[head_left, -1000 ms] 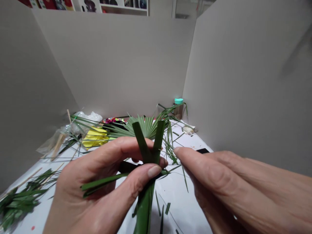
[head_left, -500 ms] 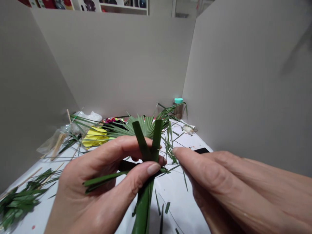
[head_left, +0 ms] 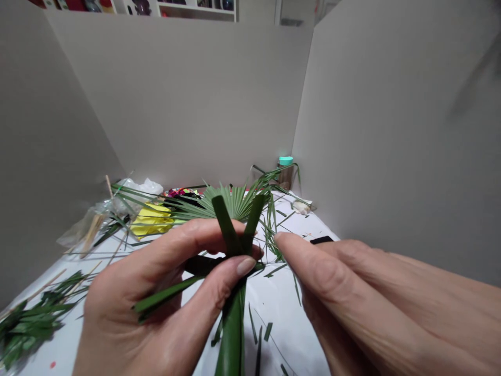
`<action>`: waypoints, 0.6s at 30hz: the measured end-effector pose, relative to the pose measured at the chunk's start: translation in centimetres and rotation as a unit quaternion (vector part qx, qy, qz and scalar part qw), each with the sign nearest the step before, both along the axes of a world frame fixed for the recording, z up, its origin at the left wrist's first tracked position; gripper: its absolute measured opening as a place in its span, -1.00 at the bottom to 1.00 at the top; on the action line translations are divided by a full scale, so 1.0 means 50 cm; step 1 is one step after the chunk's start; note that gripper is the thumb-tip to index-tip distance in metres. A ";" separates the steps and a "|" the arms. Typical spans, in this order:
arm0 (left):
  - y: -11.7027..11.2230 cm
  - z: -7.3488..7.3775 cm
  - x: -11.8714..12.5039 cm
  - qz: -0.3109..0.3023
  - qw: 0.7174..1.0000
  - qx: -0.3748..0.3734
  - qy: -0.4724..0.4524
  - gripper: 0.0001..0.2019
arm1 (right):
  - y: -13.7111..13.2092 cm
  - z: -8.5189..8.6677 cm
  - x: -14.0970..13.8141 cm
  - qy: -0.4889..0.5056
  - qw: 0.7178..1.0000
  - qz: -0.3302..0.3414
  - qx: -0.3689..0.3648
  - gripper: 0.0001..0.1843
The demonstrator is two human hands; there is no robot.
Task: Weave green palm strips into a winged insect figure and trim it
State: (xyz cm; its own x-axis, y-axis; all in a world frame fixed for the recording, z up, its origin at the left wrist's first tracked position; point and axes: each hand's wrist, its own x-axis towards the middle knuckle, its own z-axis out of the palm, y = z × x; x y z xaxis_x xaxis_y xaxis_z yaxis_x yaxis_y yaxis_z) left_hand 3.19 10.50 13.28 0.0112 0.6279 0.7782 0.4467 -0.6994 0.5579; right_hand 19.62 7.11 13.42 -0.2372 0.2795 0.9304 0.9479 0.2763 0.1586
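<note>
My left hand (head_left: 164, 297) is closed, its thumb and fingers pinching folded green palm leaf strips (head_left: 231, 334) where they cross. Two short strip ends rise in a V above the thumb, another doubled end sticks out to the left, and a wider length hangs down. My right hand (head_left: 364, 297) is beside it, a small gap from the strips. Its index finger points left and the fingers are pressed together. Whatever they may hold is hidden behind the index finger.
A fan-shaped palm leaf (head_left: 230, 201) lies on the white table (head_left: 289, 297) among trimmed scraps. At the left are woven leaf pieces (head_left: 35, 326), thin sticks (head_left: 93, 235), a yellow wrapper (head_left: 152, 219) and clear plastic bags. A teal-lidded bottle (head_left: 285, 172) stands by the grey partition (head_left: 188, 94).
Both hands have shifted very slightly left, still in the same grip. The folded strips have tilted a little, and the left-pointing end sits slightly lower.
</note>
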 end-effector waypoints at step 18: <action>-0.011 -0.016 -0.005 0.023 0.997 0.040 0.056 -0.68 | -0.014 -0.005 0.007 0.025 0.999 0.030 0.001 -0.76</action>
